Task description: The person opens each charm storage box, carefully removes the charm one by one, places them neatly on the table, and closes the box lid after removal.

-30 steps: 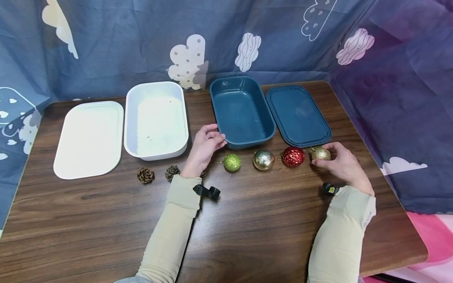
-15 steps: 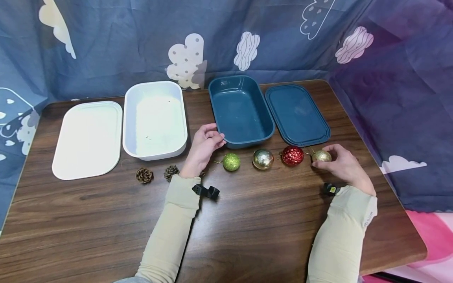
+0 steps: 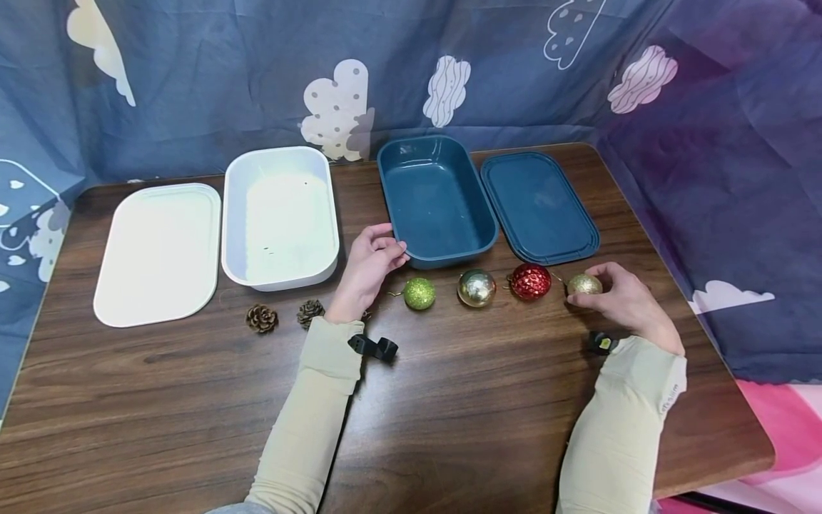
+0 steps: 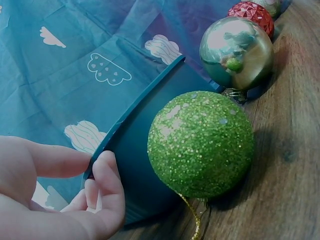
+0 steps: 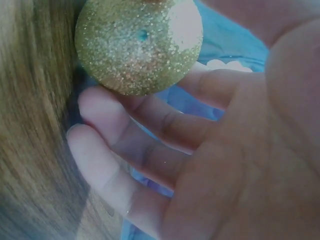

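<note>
My left hand (image 3: 367, 270) pinches the near-left rim of the open dark blue container (image 3: 443, 214); in the left wrist view its thumb and forefinger meet at that edge. At the right, my right hand (image 3: 624, 298) grips a gold glitter Christmas ball (image 3: 584, 284) between thumb and fingers, close over the table. The right wrist view shows the ball (image 5: 140, 47) against the curled fingers. In a row to its left lie a red faceted ball (image 3: 530, 282), a shiny gold ball (image 3: 477, 288) and a green glitter ball (image 3: 419, 293). The green ball (image 4: 201, 145) is beside my left hand.
A blue lid (image 3: 541, 207) lies right of the blue container. A white container (image 3: 280, 278) and white lid (image 3: 157, 253) stand at the left. Pinecones (image 3: 262, 318) lie before them, one partly hidden behind my left wrist. A blue cloud-print cloth (image 3: 514, 86) hangs behind the table.
The view has shifted slightly. My right hand has moved a little toward the right with the gold glitter ball, slightly widening its gap from the red ball. My left hand stays on the rim.
</note>
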Demonstrator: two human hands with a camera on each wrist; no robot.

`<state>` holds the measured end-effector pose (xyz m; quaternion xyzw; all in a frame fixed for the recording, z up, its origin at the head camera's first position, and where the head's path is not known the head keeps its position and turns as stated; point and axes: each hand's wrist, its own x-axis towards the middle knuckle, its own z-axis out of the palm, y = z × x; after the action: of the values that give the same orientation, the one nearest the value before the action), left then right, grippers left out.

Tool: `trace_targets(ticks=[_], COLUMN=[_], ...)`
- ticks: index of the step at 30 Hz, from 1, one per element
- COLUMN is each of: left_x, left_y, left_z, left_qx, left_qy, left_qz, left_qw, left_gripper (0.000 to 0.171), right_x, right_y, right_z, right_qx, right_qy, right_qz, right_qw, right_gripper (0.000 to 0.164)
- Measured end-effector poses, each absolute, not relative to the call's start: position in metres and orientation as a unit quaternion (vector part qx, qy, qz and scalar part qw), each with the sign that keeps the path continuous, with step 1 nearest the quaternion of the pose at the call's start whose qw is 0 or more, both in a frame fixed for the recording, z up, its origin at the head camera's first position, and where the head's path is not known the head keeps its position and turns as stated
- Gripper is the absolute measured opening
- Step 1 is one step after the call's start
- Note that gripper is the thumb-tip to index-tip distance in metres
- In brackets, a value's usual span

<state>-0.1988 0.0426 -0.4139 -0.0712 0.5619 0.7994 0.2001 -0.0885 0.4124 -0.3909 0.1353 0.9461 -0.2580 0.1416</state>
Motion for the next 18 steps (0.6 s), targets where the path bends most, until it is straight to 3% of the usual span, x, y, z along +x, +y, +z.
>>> trace_targets(ticks=[18], left_x=[-0.1983], left_y=[0.0426], left_z=[-0.4148], left_qx=[-0.066], left_qy=[0.562], left_qz=[0.801], left_qw=[0.197], left_gripper=[0.047], right_x=[-0.0887], right_y=[0.4111], right_z=[-0.3904], right_qx=[0.137], right_qy=[0.942], right_qz=[-0.263], right_qw=[0.156], right_gripper=[0.083])
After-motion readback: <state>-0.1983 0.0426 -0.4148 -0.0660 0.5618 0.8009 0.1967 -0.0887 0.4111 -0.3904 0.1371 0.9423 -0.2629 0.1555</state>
